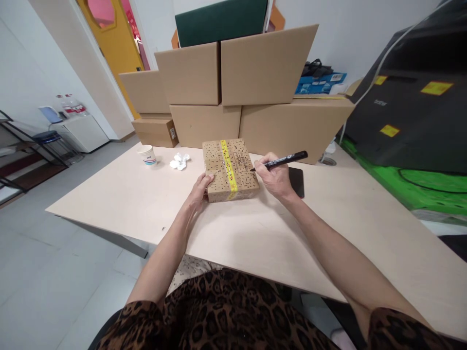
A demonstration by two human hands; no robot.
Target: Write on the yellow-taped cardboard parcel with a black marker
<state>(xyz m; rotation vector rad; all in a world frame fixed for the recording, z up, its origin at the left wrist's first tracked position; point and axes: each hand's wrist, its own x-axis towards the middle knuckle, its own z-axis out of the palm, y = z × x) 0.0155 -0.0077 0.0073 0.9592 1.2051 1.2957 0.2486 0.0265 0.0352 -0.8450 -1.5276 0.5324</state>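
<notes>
A small cardboard box (215, 179) covered in black marks lies on the pale table in front of me. Yellow tape (228, 167) runs across its top. My left hand (200, 190) grips the box's left side, thumb on the top edge and the other fingers partly hidden. In my right hand (274, 178), a black marker (286, 159) is pinched like a pen. Its dark tip points left, at the right part of the box top; whether it touches the cardboard I cannot tell. A dark phone-like slab (296, 183) lies just beyond my right hand.
Large cardboard boxes (268, 68) are stacked along the table's back edge, a dark green box (221, 23) on top. A paper cup (147, 155) and crumpled white tissue (180, 161) sit at the left. A big black case (404, 112) stands at the right.
</notes>
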